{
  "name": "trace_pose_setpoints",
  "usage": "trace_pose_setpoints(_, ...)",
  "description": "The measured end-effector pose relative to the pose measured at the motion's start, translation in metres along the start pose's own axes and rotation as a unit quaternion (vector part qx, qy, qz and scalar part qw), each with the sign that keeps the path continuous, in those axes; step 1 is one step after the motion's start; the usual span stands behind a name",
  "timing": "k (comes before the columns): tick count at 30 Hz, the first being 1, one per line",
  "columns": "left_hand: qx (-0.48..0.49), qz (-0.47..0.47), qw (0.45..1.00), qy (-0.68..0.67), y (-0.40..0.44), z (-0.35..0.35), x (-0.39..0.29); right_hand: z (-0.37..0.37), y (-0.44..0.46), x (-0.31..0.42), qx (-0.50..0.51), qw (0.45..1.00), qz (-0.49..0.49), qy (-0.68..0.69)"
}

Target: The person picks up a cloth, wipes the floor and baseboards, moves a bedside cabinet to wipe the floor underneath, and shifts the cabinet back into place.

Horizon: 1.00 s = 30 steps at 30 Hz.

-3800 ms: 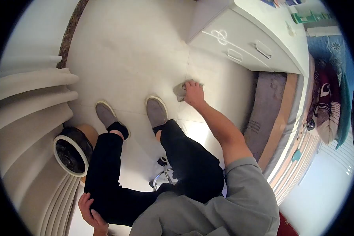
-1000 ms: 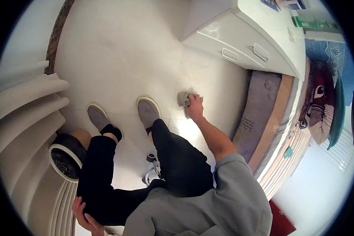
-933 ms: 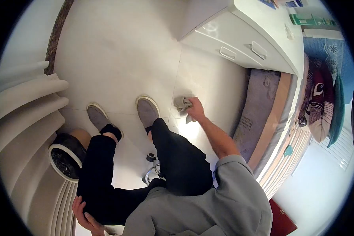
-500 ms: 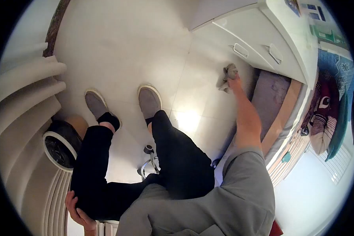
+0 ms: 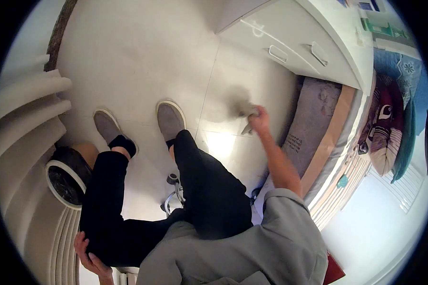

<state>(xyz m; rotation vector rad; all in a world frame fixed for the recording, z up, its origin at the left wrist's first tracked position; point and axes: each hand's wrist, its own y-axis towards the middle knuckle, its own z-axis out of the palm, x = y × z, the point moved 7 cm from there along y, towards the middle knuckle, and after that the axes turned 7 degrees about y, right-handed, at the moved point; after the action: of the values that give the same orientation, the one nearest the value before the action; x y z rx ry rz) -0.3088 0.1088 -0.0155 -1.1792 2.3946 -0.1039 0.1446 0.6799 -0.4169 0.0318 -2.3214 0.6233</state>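
Note:
My right hand point(image 5: 259, 120) is closed around a crumpled grey-green cloth point(image 5: 245, 110), held out over the pale floor to the right of my feet. Motion blurs the cloth's far end, and I cannot tell whether it touches the floor. On the left, my left hand point(image 5: 91, 256) lies against the black trouser leg point(image 5: 114, 232) near the knee, its fingers stretched out and nothing in them.
A white cabinet point(image 5: 290, 40) with two handles stands ahead on the right, beside a grey mat point(image 5: 314, 111). A round bin point(image 5: 64, 183) sits at left by the curtain point(image 5: 31, 109). A chair's caster point(image 5: 172, 179) shows between my legs.
My right hand has swept the cloth leftward and somewhat back toward me, away from the cabinet. The left hand stays on the leg. The whole view has shifted slightly.

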Motion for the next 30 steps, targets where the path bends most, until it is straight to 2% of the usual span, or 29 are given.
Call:
trace_pose_setpoints(1,0.003,-0.004,1.000,0.000,-0.001,0.000,0.005,-0.028,0.013,-0.007,-0.063,0.996,0.008,0.055)
trace_pose_setpoints(2,0.021,-0.010,1.000,-0.009,0.000,0.001,0.011,-0.054,0.030,-0.013,-0.067,0.994,0.043,0.071)
trace_pose_setpoints(4,0.036,-0.021,0.999,-0.019,0.009,-0.001,0.017,-0.095,0.064,-0.006,-0.106,0.993,0.041,-0.028)
trace_pose_setpoints(5,0.104,-0.014,0.994,-0.012,0.021,0.004,0.014,-0.105,0.083,0.005,-0.137,0.980,0.004,-0.141)
trace_pose_setpoints(6,0.172,-0.010,0.985,-0.003,0.033,0.009,0.012,-0.108,0.111,-0.008,-0.128,0.982,0.001,-0.140)
trace_pose_setpoints(8,0.280,-0.059,0.956,-0.061,0.065,0.029,0.017,-0.074,0.161,-0.065,-0.064,0.986,0.157,0.001)
trace_pose_setpoints(9,0.310,-0.094,0.946,-0.024,0.088,0.040,0.007,-0.041,0.164,-0.044,-0.044,0.987,0.152,0.008)
trace_pose_setpoints(10,0.306,-0.081,0.948,-0.012,0.114,0.058,-0.009,-0.019,0.159,-0.008,-0.096,0.977,0.129,-0.137)
trace_pose_setpoints(11,0.318,-0.054,0.946,0.038,0.138,0.083,-0.016,0.009,0.145,0.031,-0.150,0.944,0.098,-0.277)
trace_pose_setpoints(12,0.301,-0.007,0.953,0.012,0.155,0.117,-0.006,0.048,0.134,0.042,-0.137,0.949,0.090,-0.271)
trace_pose_setpoints(14,0.312,-0.015,0.948,0.056,0.186,0.181,0.017,0.123,0.107,0.088,-0.116,0.932,-0.146,-0.312)
trace_pose_setpoints(16,0.339,-0.070,0.935,0.076,0.212,0.238,0.044,0.165,0.063,0.148,-0.025,0.931,-0.199,-0.306)
trace_pose_setpoints(17,0.345,-0.111,0.928,0.087,0.223,0.269,0.061,0.171,0.068,0.157,-0.023,0.928,-0.209,-0.306)
trace_pose_setpoints(19,0.343,-0.154,0.922,0.092,0.227,0.322,0.086,0.192,0.089,0.164,0.076,0.971,-0.150,-0.171)
trace_pose_setpoints(20,0.303,-0.205,0.928,0.071,0.229,0.343,0.096,0.195,0.098,0.187,0.076,0.969,-0.160,-0.172)
trace_pose_setpoints(21,0.264,-0.257,0.928,0.048,0.230,0.352,0.104,0.197,0.104,0.216,0.112,0.972,-0.151,-0.139)
trace_pose_setpoints(22,0.261,-0.261,0.929,0.041,0.234,0.352,0.102,0.201,0.111,0.242,0.146,0.973,-0.140,-0.109)
trace_pose_setpoints(24,0.241,-0.361,0.900,0.021,0.235,0.347,0.108,0.214,0.139,0.295,0.151,0.957,-0.221,-0.110)
trace_pose_setpoints(25,0.240,-0.365,0.899,0.015,0.237,0.347,0.107,0.220,0.141,0.332,0.157,0.955,-0.233,-0.092)
trace_pose_setpoints(27,0.224,-0.382,0.896,0.022,0.236,0.344,0.107,0.246,0.165,0.377,0.149,0.931,-0.295,-0.158)
trace_pose_setpoints(29,0.220,-0.391,0.893,0.024,0.238,0.343,0.106,0.288,0.186,0.400,0.141,0.914,-0.332,-0.187)
trace_pose_setpoints(30,0.222,-0.393,0.892,0.031,0.242,0.344,0.104,0.322,0.202,0.388,0.178,0.907,-0.326,-0.198)
